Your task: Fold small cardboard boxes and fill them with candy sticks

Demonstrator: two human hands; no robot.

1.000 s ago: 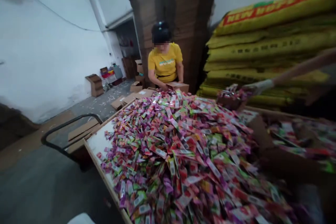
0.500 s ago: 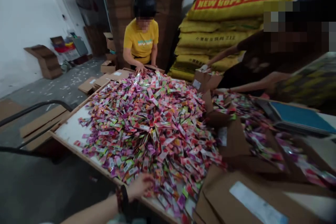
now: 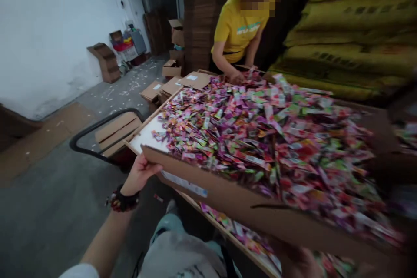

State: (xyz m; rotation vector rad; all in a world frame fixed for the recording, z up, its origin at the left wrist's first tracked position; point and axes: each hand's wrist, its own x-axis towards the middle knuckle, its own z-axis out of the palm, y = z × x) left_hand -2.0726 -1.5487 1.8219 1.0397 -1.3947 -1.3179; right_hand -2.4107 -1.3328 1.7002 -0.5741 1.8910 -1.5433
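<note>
My left hand (image 3: pixel 140 174) grips the left corner of a large brown cardboard sheet or box flap (image 3: pixel 228 202) held up in front of me; a beaded bracelet sits on that wrist. My right hand (image 3: pixel 301 263) shows blurred at the bottom edge, under the cardboard's lower side, fingers not clear. Behind the cardboard a big heap of small colourful sachets (image 3: pixel 260 134) covers a wooden-edged table (image 3: pixel 143 137). More sachets (image 3: pixel 241 236) lie on the table below the cardboard.
A person in a yellow shirt (image 3: pixel 237 26) works at the table's far side. Stacked yellow sacks (image 3: pixel 352 39) rise at the right. A black-handled trolley (image 3: pixel 97 134) with flat cardboard stands left of the table. Small boxes (image 3: pixel 171 69) sit on the floor.
The view swung left and down. My left hand left the sachet pile's edge and took hold of the cardboard, which now rises in front of the heap. The dark-clothed person at right is gone from view.
</note>
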